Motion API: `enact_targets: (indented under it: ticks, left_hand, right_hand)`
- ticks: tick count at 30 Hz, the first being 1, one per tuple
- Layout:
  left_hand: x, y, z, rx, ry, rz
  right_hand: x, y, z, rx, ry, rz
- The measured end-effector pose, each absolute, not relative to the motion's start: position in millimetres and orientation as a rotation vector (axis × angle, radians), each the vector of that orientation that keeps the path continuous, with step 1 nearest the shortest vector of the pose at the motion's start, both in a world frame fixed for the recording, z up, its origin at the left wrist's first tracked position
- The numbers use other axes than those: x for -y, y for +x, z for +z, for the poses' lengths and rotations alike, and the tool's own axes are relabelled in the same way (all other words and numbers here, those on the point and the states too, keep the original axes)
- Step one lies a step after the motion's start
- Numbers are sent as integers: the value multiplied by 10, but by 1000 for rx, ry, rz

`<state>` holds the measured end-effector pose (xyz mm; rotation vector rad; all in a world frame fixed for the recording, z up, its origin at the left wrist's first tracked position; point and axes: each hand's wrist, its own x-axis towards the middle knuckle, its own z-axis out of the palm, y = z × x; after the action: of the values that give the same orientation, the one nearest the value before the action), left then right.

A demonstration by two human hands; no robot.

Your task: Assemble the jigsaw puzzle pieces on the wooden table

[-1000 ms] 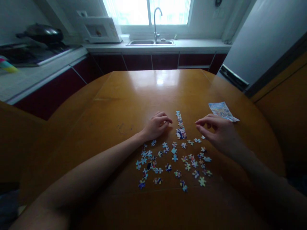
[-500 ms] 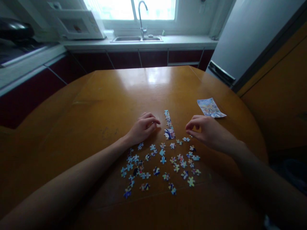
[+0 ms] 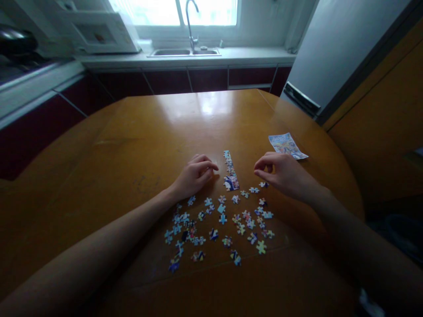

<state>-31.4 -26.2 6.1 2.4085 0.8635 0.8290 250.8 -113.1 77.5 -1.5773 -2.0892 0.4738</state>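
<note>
My left hand (image 3: 194, 175) lies on the table just left of a partly assembled jigsaw strip (image 3: 231, 182). Its fingers are loosely stretched out and hold nothing. My right hand (image 3: 280, 172) hovers right of the strip, thumb and index finger curled close in a pinch. Whether anything sits between those fingertips I cannot make out. A loose puzzle piece (image 3: 263, 185) lies just below this hand. Many more loose pieces spread nearer to me, among them a blue piece (image 3: 222, 219) and a yellow-green piece (image 3: 261, 247).
A printed picture sheet (image 3: 287, 145) lies beyond my right hand. The round wooden table (image 3: 158, 127) fills the foreground. Behind it are a counter with a sink (image 3: 173, 52), a microwave (image 3: 99, 35) and, at right, a fridge (image 3: 343, 48).
My right hand has lifted slightly away from me, uncovering more of the loose piece below it. The left hand stays in place; the whole view has shifted a little.
</note>
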Motion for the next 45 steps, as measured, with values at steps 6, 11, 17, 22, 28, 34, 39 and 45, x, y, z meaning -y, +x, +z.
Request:
enact_targets:
  ticks: [6,11,17,22,28,34,39,45]
  left_hand:
    - [269,-315,76,-860,2410,826]
    - [272,-311,82,-862,2410,828]
    - [248,-336,40,-860,2398,821]
    - [254,-326,46,-857,2389,826]
    - [267,-315,72,-867,2394,822]
    - [262,-322,52,-859,2395,833]
    - [257,-322,19,-856,2401,849]
    - [268,-310,25,-867,2397,857]
  right_hand:
    - [1144,2507,793,2017,-1584,439]
    - [1174,2485,807,2040,-1572,455]
    - [1156,2501,815,2017,-1612,446]
    - [1149,2513,813,1998,-1640,459]
    - [1137,2513,787,1996,-1658,474]
    - [1154,2474,759,2034,-1635,461]
    - [1247,2274,636,2133,-1498,549]
    - [1406,2097,528,2354,-1305,569]
